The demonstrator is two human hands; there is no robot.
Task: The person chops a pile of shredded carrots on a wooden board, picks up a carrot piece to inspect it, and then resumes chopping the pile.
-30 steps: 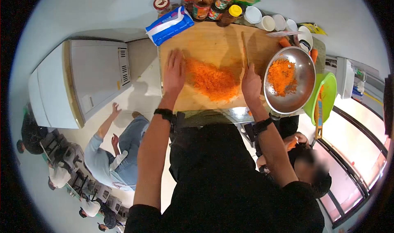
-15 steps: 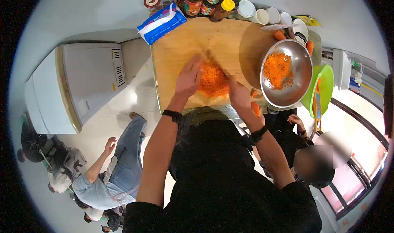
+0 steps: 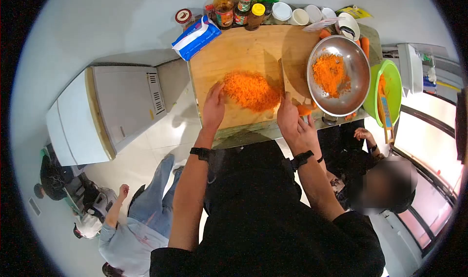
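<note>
A heap of finely chopped carrot [image 3: 251, 90] lies in the middle of the wooden cutting board [image 3: 239, 43]. At its left edge is my left hand [image 3: 213, 108], open, with the fingertips at the carrot bits and nothing held. My right hand [image 3: 287, 115] is closed around the handle of a knife [image 3: 281, 77]. The blade points away from me and stands just right of the heap, seen nearly edge-on. Beside my right hand, larger carrot pieces [image 3: 304, 110] lie near the board's front edge, with another person's hand [image 3: 309, 136] reaching close to them.
A steel bowl [image 3: 363, 77] with chopped carrot stands at the right, beside a green basin [image 3: 396, 84]. A blue tissue pack [image 3: 197, 39], bottles [image 3: 224, 11] and white cups [image 3: 299, 17] line the back. Another person [image 3: 139, 233] is at lower left.
My left hand has come off the knife area to the heap's left side. The knife has swung from slanting over the carrot to the heap's right. The other person's hand has reached toward the carrot pieces.
</note>
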